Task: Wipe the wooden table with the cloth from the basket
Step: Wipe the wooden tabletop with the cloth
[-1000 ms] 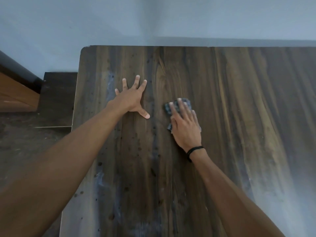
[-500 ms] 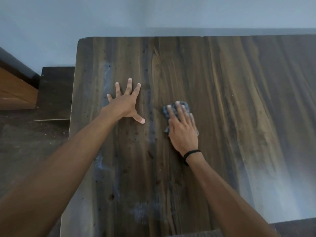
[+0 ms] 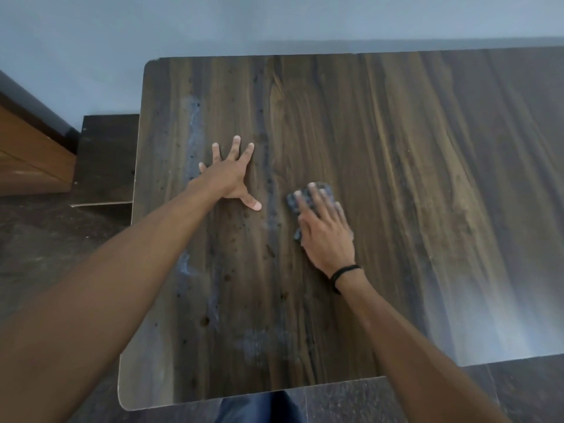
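Cloth (image 3: 323, 189) pressed flat on wooden table (image 3: 427, 178) under right grip (image 3: 328, 233) — fingers straight; left grip (image 3: 230, 175) splayed wide.

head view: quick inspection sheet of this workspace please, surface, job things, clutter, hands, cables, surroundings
surface: wooden table, dark grain, with pale smears and dark specks on its left part
job's things: grey cloth lies on the table under the right hand; basket not in view
clutter: nothing seen
grippers: left hand flat on the table, fingers spread, holding nothing; right hand presses the cloth with straight fingers, black wristband on its wrist
cables: nothing seen
surroundings: pale wall behind the table, dark floor, brown wooden furniture at far left
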Demonstrator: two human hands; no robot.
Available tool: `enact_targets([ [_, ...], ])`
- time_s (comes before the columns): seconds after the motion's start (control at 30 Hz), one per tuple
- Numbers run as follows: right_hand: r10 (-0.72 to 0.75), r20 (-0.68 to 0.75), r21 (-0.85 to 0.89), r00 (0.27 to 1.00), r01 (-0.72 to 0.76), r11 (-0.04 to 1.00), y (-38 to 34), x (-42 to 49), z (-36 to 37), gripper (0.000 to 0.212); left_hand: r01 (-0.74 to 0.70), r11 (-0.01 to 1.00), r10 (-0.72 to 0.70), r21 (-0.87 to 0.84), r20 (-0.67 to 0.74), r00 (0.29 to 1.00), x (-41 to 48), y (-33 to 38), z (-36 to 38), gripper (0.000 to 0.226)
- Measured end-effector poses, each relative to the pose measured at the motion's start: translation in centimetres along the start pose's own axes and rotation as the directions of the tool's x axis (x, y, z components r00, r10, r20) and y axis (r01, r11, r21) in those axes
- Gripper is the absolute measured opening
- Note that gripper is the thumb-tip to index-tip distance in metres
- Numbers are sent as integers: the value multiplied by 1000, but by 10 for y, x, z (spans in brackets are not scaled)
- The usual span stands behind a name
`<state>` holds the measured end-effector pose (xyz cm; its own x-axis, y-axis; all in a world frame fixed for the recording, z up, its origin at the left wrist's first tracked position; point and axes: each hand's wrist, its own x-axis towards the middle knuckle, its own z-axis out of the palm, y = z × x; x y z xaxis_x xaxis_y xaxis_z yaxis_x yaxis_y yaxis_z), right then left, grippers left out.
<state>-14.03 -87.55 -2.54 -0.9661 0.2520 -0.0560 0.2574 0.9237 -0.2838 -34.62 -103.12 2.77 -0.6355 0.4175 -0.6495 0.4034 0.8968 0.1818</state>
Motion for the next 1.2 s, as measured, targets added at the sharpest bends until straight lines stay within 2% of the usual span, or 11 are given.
enact_targets([
  [0.07,216,-28,37,976,-215,976,-8,2,-2,54,-5,1000,5,-11,-1,1000,0,-2,0,151],
  [0.1,207,-12,35,978,-206,978,-19,-4,1,55,-10,1000,10,-17,-5,1000,0,-2,0,151],
  [0.17,-23,41,14,999,23,1000,-25,-24,7,57,-15,1000,15,-24,-10,1000,-1,-2,0,151],
  [0.23,-74,51,-8,996,74,997,-10,-31,3,55,-19,1000,19,-15,-18,1000,-6,-3,2,149],
  [0.33,211,-6,28,977,-211,977,-9,-25,3,55,-18,1000,17,-24,-54,998,-14,-5,3,146],
  [0.47,-93,73,-13,993,94,995,-11,-44,7,56,-6,1000,6,-12,-14,1000,-22,4,9,144],
  [0.63,190,-25,13,981,-190,982,-22,-35,6,58,6,1000,-5,-15,31,1000,-24,6,21,148],
  [0.77,-156,68,4,985,156,988,-19,-69,11,54,9,1000,-9,-29,29,1000,-24,6,21,149],
  [0.93,163,-7,3,987,-163,987,-28,-42,6,58,31,998,-30,-49,27,999,-24,5,20,149],
  [1.07,-127,76,2,989,127,992,-10,-63,5,54,22,999,-22,-46,7,1000,-26,7,23,148],
  [1.2,171,12,18,985,-171,985,-9,-62,2,55,33,998,-33,-57,10,999,-28,6,21,147],
])
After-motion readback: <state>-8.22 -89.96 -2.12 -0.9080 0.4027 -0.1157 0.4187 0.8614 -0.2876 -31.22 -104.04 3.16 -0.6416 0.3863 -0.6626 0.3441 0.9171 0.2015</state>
